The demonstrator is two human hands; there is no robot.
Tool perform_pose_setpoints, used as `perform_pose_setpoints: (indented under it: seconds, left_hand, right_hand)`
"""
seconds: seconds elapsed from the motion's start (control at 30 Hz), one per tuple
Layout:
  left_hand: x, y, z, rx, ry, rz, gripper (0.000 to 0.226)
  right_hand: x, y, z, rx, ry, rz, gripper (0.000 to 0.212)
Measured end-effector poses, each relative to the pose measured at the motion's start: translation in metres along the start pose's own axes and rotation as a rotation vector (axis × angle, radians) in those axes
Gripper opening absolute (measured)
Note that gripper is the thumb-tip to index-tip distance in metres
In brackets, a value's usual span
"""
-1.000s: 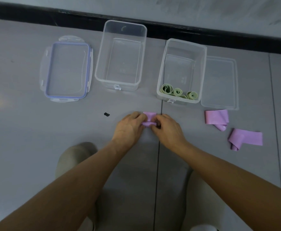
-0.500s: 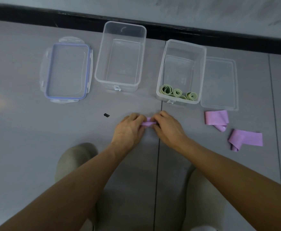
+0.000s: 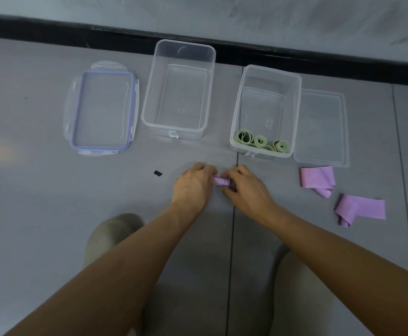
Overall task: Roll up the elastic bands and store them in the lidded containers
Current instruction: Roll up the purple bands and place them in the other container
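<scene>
— Both hands are pinching that purple roll (image 3: 220,181) between them: the left hand (image 3: 193,184) is clamped on one end, the right hand (image 3: 245,189) on the other, fingertips closing over the top, and it is sitting low over the grey floor (image 3: 40,190), just in front of the gap between the two tubs.

— Is it looking tight to you?

— Tight enough, I am guessing, but elastic is springy. If either grip is easing off before it is dropped in, I am expecting the roll to be uncoiling straight away.

— And where is it heading?

— Probably the empty container (image 3: 179,89), since the right container (image 3: 266,112) is already holding the three green rolls (image 3: 261,141) against its near wall. Those are loosening a little already, which is what I am worrying about for this one: set on its side with room around it, it may be springing open.

— Anything else?

— Two more purple bands (image 3: 318,180) are lying unrolled to the right, one near the clear lid (image 3: 321,127), the other (image 3: 360,209) nearer the person. The right forearm is passing close by, so a careless sweep could be dragging them. The blue-rimmed lid (image 3: 102,110) is lying well apart on the left, and a roll poking above a rim could be stopping a lid from seating.
</scene>
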State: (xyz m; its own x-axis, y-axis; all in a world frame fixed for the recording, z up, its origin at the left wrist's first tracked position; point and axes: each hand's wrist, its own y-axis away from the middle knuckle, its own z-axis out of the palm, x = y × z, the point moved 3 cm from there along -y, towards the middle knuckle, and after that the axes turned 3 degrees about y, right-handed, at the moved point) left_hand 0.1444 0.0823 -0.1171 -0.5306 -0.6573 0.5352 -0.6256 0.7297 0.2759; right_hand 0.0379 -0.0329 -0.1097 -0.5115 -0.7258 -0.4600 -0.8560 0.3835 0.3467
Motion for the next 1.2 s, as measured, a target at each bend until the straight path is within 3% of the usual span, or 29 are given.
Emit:
perform_pose_setpoints:
  seconds: [0.2,0.37,0.53,0.73,0.87,1.1,1.2]
  left_hand:
    - [-0.003,0.001,-0.003,-0.042,-0.034,0.057,0.026]
    - [0.003,-0.011,-0.036,0.004,0.139,0.087,0.016]
    - [0.027,-0.030,-0.097,0.040,0.336,0.030,0.014]
    - [0.060,-0.042,-0.186,-0.036,0.004,0.140,0.024]
    - [0.060,-0.051,-0.226,0.061,-0.049,0.191,0.029]
    - [0.000,-0.077,-0.215,0.240,0.044,0.088,0.024]
    - [-0.031,-0.077,-0.193,0.269,-0.078,0.015,0.040]
  right_hand:
    - [-0.004,-0.005,-0.003,0.004,-0.107,-0.004,0.015]
    - [-0.017,-0.016,-0.028,0.074,-0.355,0.093,0.019]
    - [-0.044,-0.030,-0.087,0.178,-0.635,0.038,0.024]
    - [-0.081,-0.050,-0.159,0.133,-0.404,-0.097,0.016]
    - [-0.118,-0.069,-0.191,0.087,-0.365,-0.164,0.016]
    - [-0.149,-0.123,-0.157,0.126,-0.182,-0.175,0.014]
    - [-0.146,-0.134,-0.128,0.139,-0.139,-0.154,0.014]
